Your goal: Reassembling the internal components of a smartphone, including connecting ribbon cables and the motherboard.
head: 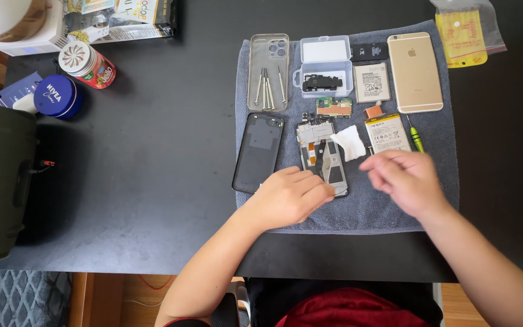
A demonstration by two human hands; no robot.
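From the head camera: your left hand (290, 195) presses down on the lower end of the opened phone frame (322, 156), fingers curled over its bottom edge. If that hand slides, the frame could skid on the grey towel (364, 209) and knock the small circuit board (334, 107) or the loose battery (387, 132) just beyond it. Your right hand (404, 178) hovers just right of the frame, blurred, fingers loosely bent, holding nothing I can make out. The white wipe (350, 142) lies touching the frame's upper right corner, near enough to snag.
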